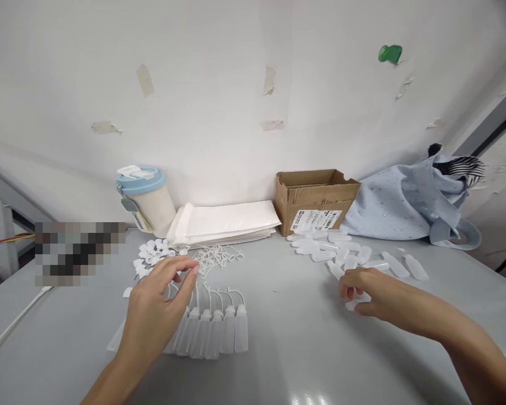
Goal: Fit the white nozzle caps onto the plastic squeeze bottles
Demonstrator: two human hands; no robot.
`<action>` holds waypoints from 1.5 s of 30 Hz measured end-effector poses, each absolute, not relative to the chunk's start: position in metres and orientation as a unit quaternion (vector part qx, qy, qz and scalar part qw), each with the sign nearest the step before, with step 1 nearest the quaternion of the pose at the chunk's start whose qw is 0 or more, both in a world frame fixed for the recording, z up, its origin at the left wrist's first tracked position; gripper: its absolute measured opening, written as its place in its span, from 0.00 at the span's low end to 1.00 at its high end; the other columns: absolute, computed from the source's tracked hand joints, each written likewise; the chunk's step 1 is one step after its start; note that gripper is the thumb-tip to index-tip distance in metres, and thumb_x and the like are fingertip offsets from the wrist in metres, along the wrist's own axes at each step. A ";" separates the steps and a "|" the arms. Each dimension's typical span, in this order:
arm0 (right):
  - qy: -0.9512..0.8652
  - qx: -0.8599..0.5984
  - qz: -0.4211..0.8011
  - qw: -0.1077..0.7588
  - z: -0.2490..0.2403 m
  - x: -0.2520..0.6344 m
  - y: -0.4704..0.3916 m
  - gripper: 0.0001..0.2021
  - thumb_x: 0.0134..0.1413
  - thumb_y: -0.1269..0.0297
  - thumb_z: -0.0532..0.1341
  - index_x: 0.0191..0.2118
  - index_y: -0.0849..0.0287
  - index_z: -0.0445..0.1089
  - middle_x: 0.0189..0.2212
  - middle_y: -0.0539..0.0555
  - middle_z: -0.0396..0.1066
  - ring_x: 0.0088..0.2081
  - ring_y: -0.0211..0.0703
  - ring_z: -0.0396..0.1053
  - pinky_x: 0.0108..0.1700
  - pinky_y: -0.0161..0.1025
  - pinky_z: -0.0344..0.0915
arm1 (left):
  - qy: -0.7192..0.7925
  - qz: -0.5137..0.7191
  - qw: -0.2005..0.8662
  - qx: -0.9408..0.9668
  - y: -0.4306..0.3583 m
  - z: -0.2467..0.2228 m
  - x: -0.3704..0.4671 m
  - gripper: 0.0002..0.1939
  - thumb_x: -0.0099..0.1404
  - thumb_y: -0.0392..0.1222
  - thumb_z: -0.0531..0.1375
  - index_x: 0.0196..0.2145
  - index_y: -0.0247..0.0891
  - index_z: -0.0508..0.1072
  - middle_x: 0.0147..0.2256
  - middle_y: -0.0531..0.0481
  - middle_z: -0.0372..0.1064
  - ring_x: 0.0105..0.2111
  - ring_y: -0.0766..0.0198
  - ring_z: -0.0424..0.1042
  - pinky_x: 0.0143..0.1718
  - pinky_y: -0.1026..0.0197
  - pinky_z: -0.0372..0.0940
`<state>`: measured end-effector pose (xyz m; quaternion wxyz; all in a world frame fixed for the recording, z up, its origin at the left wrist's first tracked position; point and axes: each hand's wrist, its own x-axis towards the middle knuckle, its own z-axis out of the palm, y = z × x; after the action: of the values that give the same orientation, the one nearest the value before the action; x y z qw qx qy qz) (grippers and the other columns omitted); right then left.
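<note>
My left hand (162, 298) hovers above a row of clear bottles (206, 334) with looped white straps. Its thumb and index finger are bent toward each other with a gap, and nothing shows between them. Beyond it are a tangle of white straps (217, 257) and a group of small white caps (154, 251). On the right, my right hand (366, 289) has its fingers round a translucent bottle (356, 302), at the near edge of a loose pile of similar bottles (322, 256). The fingers partly hide that bottle.
Against the wall stand a blue-lidded cup (152, 197), a stack of white envelopes (227, 222) and an open cardboard box (316, 202). A light blue bag (396, 199) lies at the back right. A white cable (17, 323) crosses the grey table's left side.
</note>
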<state>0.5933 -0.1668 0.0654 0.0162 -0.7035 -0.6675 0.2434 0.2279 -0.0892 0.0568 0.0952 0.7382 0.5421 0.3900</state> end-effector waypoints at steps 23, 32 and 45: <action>-0.734 -0.625 0.228 0.134 0.087 0.543 -0.167 0.09 0.57 0.64 0.57 0.43 0.54 0.70 0.42 0.53 0.72 0.43 0.48 0.69 0.45 0.43 0.63 | 0.442 0.482 0.190 0.732 -0.114 0.065 0.246 0.02 0.61 0.40 0.61 0.31 0.46 0.75 0.33 0.58 0.75 0.32 0.68 0.75 0.31 0.72 0.70; -0.744 -0.515 0.347 0.244 0.069 0.477 -0.179 0.15 0.57 0.66 0.61 0.50 0.54 0.67 0.38 0.50 0.72 0.40 0.41 0.70 0.47 0.39 0.64 | 0.254 0.471 0.154 0.830 -0.133 0.046 0.265 0.09 0.63 0.27 0.57 0.38 0.37 0.72 0.35 0.51 0.73 0.34 0.69 0.74 0.37 0.70 0.69; -0.736 -0.523 0.373 0.213 0.063 0.473 -0.185 0.23 0.55 0.65 0.63 0.57 0.49 0.63 0.44 0.51 0.73 0.44 0.45 0.70 0.48 0.41 0.67 | 0.234 0.506 0.172 0.812 -0.144 0.041 0.270 0.11 0.62 0.23 0.57 0.39 0.34 0.72 0.36 0.49 0.71 0.35 0.68 0.72 0.35 0.70 0.70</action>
<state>0.4727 -0.1853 0.0630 0.2125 -0.5235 -0.7361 0.3727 0.2696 -0.1442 0.0410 0.1718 0.8119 0.2343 0.5064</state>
